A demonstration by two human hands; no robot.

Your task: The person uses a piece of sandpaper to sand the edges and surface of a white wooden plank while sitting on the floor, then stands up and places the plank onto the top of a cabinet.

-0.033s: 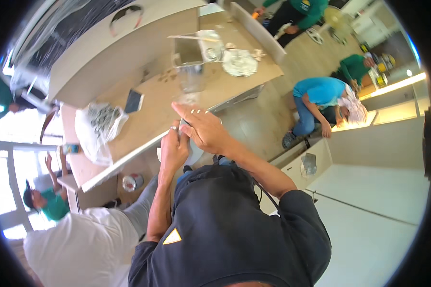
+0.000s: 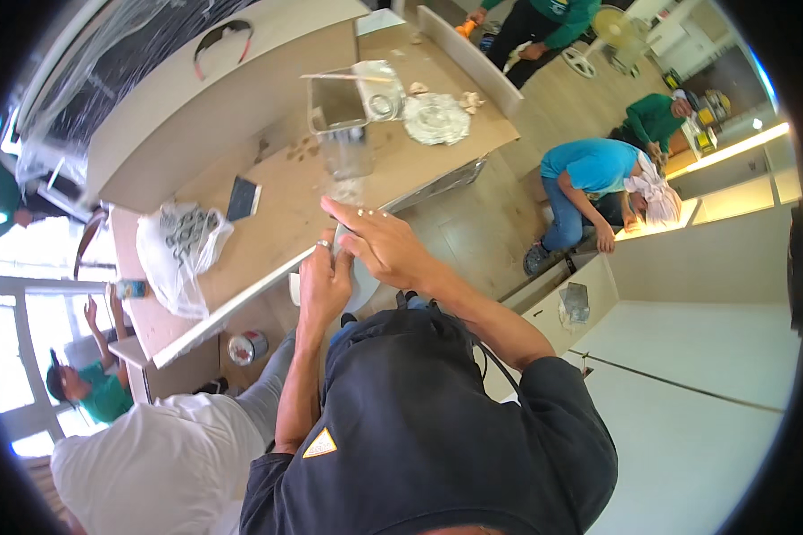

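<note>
My left hand (image 2: 324,281) is closed, fingers bent, with a ring on one finger. Against it, my right hand (image 2: 385,245) is bent over with its thumb toward the left fingers and its forefinger pointing away to the left. Between and below the hands shows a smooth pale grey-white piece (image 2: 363,287), mostly covered, whose kind I cannot make out. Just beyond my hands is the near edge of a brown-covered worktop (image 2: 277,205). On it a clear plastic container (image 2: 346,156) stands beside a grey bucket-like tub (image 2: 337,107) with a stick across its top.
A white plastic bag (image 2: 178,259) and a dark flat block (image 2: 242,198) lie on the worktop, with a crumpled whitish pile (image 2: 437,119) farther right. A tin (image 2: 246,347) stands on the floor. A person in white (image 2: 161,464) is close at left; one in blue (image 2: 589,169) bends at right.
The whole surroundings have shifted slightly in view, the worktop a little to the left. My hands keep nearly the same pose and grip.
</note>
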